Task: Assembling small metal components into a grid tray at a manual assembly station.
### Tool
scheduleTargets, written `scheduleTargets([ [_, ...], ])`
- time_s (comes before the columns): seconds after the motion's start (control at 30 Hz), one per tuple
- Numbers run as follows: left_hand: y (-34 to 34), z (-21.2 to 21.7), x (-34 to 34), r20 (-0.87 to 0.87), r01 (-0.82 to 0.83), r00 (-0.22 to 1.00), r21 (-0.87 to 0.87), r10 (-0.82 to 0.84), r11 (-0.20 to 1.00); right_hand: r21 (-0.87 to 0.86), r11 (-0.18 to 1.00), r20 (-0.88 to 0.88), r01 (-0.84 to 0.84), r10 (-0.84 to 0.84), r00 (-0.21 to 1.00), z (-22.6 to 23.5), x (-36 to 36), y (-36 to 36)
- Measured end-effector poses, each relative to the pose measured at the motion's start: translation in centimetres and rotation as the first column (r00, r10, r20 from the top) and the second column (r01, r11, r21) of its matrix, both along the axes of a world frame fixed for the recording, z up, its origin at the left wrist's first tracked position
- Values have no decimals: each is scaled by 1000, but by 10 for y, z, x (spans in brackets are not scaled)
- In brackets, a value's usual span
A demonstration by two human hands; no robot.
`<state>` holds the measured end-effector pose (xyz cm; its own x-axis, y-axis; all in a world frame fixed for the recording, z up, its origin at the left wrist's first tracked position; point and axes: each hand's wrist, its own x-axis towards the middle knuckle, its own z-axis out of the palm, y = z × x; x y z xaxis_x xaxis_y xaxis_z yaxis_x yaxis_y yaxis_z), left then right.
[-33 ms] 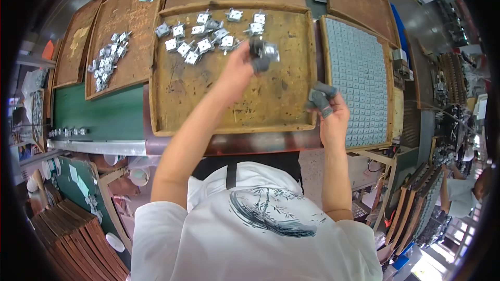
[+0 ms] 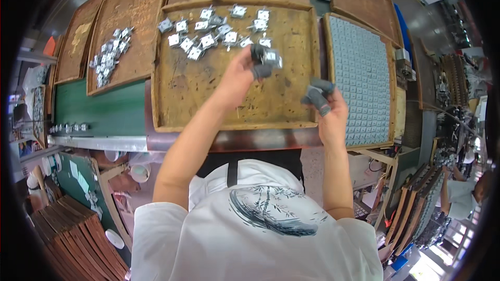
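Apparently midway, the head view shows the left hand (image 2: 242, 71) pinching a metal part (image 2: 271, 59) between its fingers above a wooden tray (image 2: 190, 91) of unsorted loose parts (image 2: 207, 40); the right hand's (image 2: 332, 113) fingers curl, contents unclear, beside completed-looking grey rows (image 2: 360, 75).

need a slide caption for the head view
Left hand holding a metal part over a wooden tray of similar parts, right hand near its right edge.
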<state>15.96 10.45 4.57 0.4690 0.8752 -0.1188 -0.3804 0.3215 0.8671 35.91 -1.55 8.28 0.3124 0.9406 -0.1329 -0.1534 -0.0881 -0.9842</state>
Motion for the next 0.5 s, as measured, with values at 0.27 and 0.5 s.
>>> scheduleTargets([
  [0.27,-83,15,-87,231,-7,971,-193,52,981,-185,908,472,-375,417,777,34,-72,-1],
  [0.5,-106,28,-102,-155,-63,985,78,75,995,8,858,853,-514,262,451,37,-88,0],
])
